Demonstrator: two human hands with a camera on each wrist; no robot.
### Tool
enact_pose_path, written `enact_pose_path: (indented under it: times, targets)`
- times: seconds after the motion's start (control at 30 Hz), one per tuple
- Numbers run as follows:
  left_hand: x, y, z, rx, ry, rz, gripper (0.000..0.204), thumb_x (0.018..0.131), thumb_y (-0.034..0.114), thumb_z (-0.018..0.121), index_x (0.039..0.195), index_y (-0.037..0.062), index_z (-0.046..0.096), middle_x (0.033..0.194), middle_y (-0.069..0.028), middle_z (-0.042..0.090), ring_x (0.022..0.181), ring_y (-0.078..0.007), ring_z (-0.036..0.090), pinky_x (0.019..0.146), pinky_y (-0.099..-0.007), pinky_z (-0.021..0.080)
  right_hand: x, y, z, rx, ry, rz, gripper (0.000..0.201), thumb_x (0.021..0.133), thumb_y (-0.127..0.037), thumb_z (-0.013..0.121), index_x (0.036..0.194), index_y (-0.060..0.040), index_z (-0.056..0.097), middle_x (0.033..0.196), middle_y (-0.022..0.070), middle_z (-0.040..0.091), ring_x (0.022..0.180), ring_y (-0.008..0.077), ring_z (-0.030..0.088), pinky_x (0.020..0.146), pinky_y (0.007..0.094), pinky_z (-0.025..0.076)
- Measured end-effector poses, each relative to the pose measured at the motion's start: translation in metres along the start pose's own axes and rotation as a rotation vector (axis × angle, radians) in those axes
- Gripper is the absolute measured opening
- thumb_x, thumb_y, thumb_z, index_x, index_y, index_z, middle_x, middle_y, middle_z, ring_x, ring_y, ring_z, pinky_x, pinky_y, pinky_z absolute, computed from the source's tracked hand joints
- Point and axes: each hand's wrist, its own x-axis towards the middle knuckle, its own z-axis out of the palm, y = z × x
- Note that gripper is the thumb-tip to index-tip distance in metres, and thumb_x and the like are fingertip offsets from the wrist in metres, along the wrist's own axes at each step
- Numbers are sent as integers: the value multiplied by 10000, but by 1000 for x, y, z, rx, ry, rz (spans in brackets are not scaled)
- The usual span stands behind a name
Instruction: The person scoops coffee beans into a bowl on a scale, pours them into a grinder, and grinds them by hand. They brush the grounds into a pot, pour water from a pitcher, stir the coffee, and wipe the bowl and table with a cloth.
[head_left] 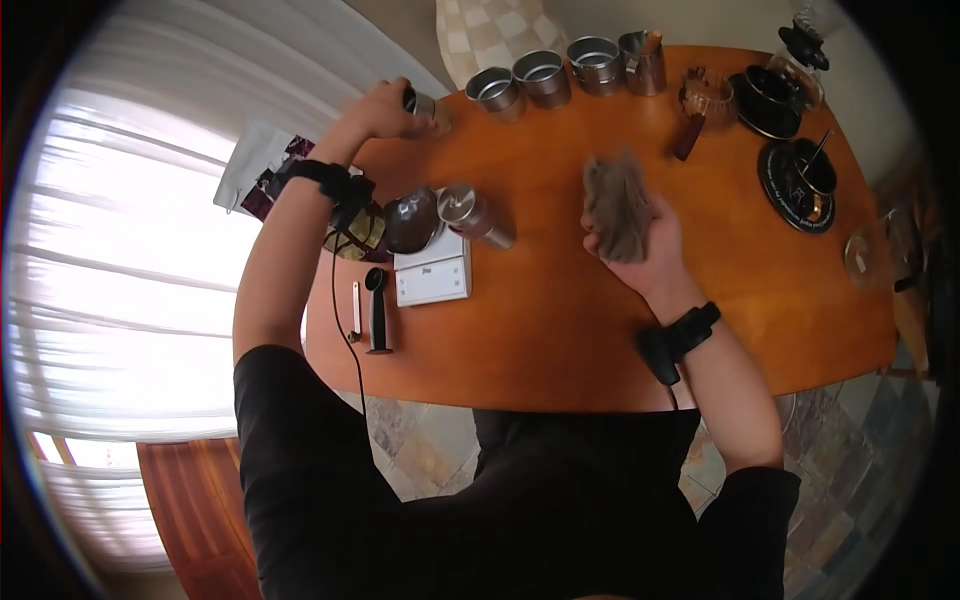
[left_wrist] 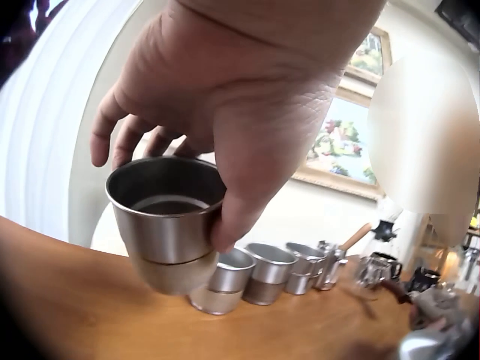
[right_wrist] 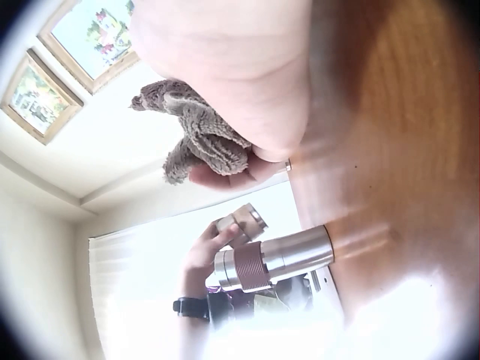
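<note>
In the head view my left hand (head_left: pixel 390 112) grips a metal cup (head_left: pixel 421 104) at the table's back left. The left wrist view has this cup (left_wrist: pixel 169 225) upright, thumb on its near side and fingers round the far rim; my left hand (left_wrist: pixel 232 97) covers part of it. My right hand (head_left: pixel 645 245) holds a crumpled grey-brown cloth (head_left: pixel 617 205) over the middle of the table. In the right wrist view the cloth (right_wrist: pixel 199 127) bunches out beside the palm of my right hand (right_wrist: pixel 240 75).
Several metal cups (head_left: pixel 545 80) line the back edge. A metal cylinder (head_left: pixel 470 212) stands by a white scale (head_left: pixel 433 280) and a dark round container (head_left: pixel 411 220). A black-handled tool (head_left: pixel 376 310) lies front left. At right are a glass server (head_left: pixel 706 95) and a black cup (head_left: pixel 815 165).
</note>
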Motion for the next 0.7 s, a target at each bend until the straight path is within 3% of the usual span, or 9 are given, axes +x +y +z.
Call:
enact_pose_path:
  times: [0.03, 0.1, 0.2, 0.4, 0.63, 0.7]
  targets:
    - [8, 0, 6, 2, 12, 4, 871, 663, 529, 781, 1308, 14, 503, 1232, -266, 544, 1117, -398, 570, 935, -428, 475, 0, -1, 0, -7, -9, -6, 448, 937, -325, 325, 1249, -63, 511, 1124, 150, 603, 929, 288, 599, 737, 433, 494]
    - [23, 3, 19, 112, -158, 25, 865, 668, 530, 775, 1297, 3, 503, 1227, -260, 544, 1127, -396, 560, 943, -427, 474, 0, -1, 1, 84, 104, 7, 481, 926, -298, 308, 1294, -43, 482, 1270, 187, 556, 1113, 383, 567, 900, 560, 464]
    - [42, 8, 39, 94, -170, -44, 871, 656, 528, 782, 1296, 10, 502, 1247, -248, 535, 1139, -390, 553, 950, -424, 473, 1, -2, -3, 120, 19, 11, 524, 929, -297, 291, 1355, -31, 438, 1339, 208, 504, 1196, 411, 517, 988, 584, 415]
    - [63, 13, 53, 9, -196, -92, 959, 616, 454, 835, 1390, 44, 445, 1303, -238, 504, 1180, -407, 530, 986, -438, 458, -2, 1, 16, 14, -25, 10, 569, 926, -281, 277, 1439, -52, 365, 1410, 224, 445, 1276, 433, 451, 1025, 614, 384]
    - [77, 1, 64, -67, -182, -31, 1003, 611, 462, 850, 1416, 58, 408, 1342, -242, 461, 1220, -415, 494, 1009, -432, 442, 4, 5, 2, 48, -23, -26, 551, 892, -159, 367, 1440, -95, 363, 1404, 204, 439, 1296, 391, 439, 1057, 562, 381]
    - [77, -2, 66, -116, -141, 26, 996, 609, 456, 835, 1419, 70, 403, 1353, -248, 447, 1208, -418, 502, 1018, -416, 437, 5, 5, -2, -90, -151, -43, 587, 862, -47, 417, 1442, -109, 344, 1387, 177, 438, 1305, 354, 435, 1074, 517, 381]
